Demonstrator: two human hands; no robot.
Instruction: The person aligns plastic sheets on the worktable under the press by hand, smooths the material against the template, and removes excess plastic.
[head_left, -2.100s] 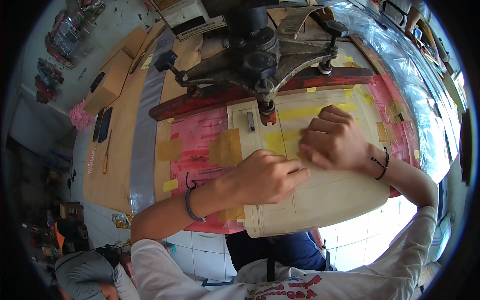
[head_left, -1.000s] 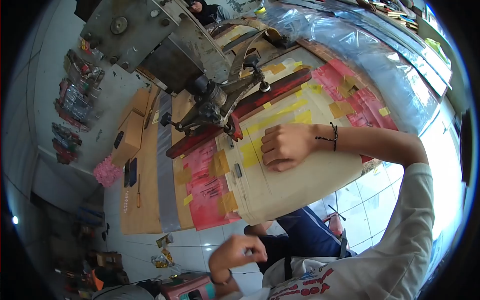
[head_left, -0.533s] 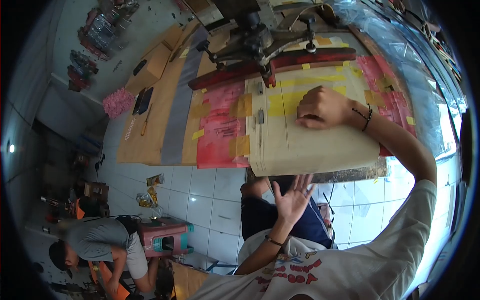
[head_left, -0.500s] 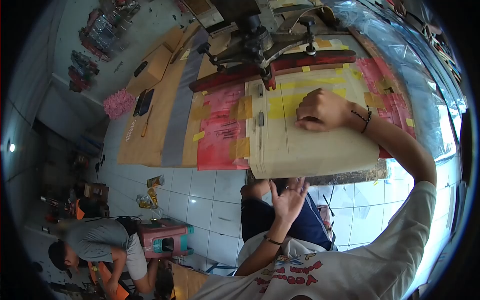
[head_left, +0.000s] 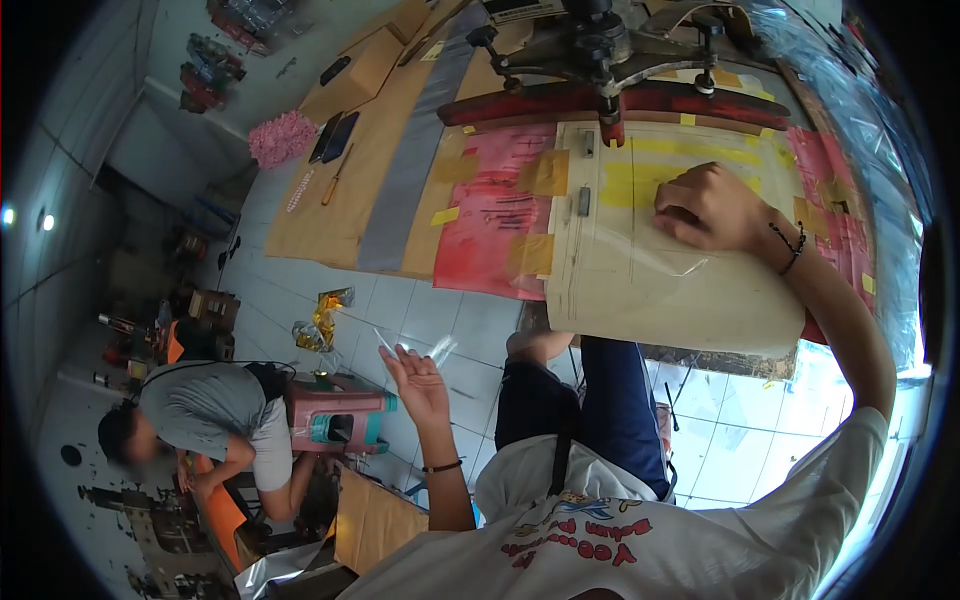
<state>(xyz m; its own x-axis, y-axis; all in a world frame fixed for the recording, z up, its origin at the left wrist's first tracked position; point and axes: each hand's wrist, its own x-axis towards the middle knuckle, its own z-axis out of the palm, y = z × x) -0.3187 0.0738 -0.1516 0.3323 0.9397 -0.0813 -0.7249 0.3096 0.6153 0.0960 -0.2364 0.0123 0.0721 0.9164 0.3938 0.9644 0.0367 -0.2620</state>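
Observation:
My left hand [head_left: 418, 390] is raised over the floor to the left of my legs. A thin clear plastic piece [head_left: 440, 350] shows at its fingertips, seemingly pinched there. My right hand [head_left: 708, 208] is curled into a fist over the cream board [head_left: 640, 300], close to its yellow tape strips. Whatever its fingers may hold is hidden. Light glints off a clear film [head_left: 685, 267] just below that fist. Pink-red sheets [head_left: 490, 265] taped with tan and yellow strips flank the board on both sides.
A black metal clamp [head_left: 600, 65] with a long red bar [head_left: 480, 108] spans the board's back. Phones [head_left: 340, 138], an orange-handled tool [head_left: 330, 190] and a cardboard box [head_left: 365, 80] lie at left. Another person [head_left: 215, 400] bends beside a pink-green stool [head_left: 335, 415].
My left hand has moved left, away from the board's front edge, and clear plastic now shows at its fingers. My right hand stays curled over the board while the whole view shifts.

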